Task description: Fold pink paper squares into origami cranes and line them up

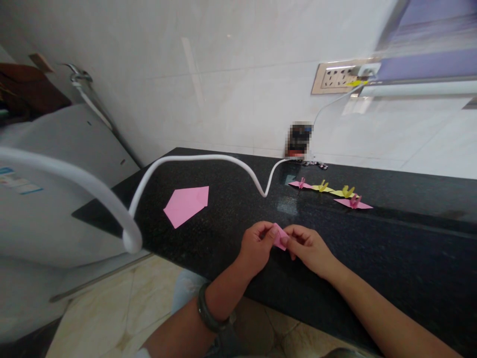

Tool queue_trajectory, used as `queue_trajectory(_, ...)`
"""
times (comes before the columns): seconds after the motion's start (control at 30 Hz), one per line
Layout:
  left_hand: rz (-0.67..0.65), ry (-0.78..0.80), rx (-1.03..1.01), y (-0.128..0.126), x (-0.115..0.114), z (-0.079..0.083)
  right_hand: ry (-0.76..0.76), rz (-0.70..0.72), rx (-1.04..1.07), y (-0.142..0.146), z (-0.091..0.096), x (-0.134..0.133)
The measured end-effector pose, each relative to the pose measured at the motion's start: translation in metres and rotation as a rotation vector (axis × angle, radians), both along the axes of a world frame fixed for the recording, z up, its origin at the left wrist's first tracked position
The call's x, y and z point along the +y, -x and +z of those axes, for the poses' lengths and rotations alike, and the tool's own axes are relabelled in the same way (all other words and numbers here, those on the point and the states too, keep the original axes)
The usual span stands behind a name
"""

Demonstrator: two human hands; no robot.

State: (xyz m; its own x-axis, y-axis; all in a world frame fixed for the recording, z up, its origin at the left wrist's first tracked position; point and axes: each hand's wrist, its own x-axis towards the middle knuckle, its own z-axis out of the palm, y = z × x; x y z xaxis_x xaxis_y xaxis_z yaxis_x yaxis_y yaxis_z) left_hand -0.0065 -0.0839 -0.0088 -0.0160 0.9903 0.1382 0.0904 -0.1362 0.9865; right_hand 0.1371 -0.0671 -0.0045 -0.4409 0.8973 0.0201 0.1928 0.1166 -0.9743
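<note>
A small folded piece of pink origami paper point(280, 237) is pinched between both hands, just above the black countertop point(231, 209). My left hand point(258, 246) grips its left side with thumb and fingers. On its right side, my right hand point(307, 248) pinches it the same way; the fingers cover part of the folds. Farther right on the counter lie folded paper cranes: a pink crane point(301, 184), two yellow cranes point(322, 187) and another pink crane point(354, 202). Left of my hands lies pink paper point(188, 203) in flat sheets.
A white flexible arm point(219, 157) curves across the counter and rises close at the left. Against the tiled wall leans a phone-like item point(299, 139), blurred, its cable running to the wall socket point(335, 77). A white appliance point(67, 174) stands left.
</note>
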Motion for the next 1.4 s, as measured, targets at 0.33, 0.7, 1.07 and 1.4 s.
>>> queue_trajectory(0.33,-0.080,0.023,-0.154,-0.0030,0.0016,-0.0042,0.084,-0.076,0.239,0.0005,0.0014,0.0025)
queue_trajectory(0.7,-0.141,0.071,-0.256,-0.0038,0.0015,0.0007,0.057,-0.183,0.263,-0.0015,-0.0048,0.0050)
queue_trajectory(1.07,-0.109,0.206,-0.425,-0.0006,0.0014,0.0006,-0.068,-0.116,0.206,0.0061,-0.0041,-0.0001)
queue_trajectory(1.4,-0.130,0.215,-0.478,-0.0011,0.0027,-0.0029,-0.114,-0.162,0.107,0.0021,-0.0009,0.0002)
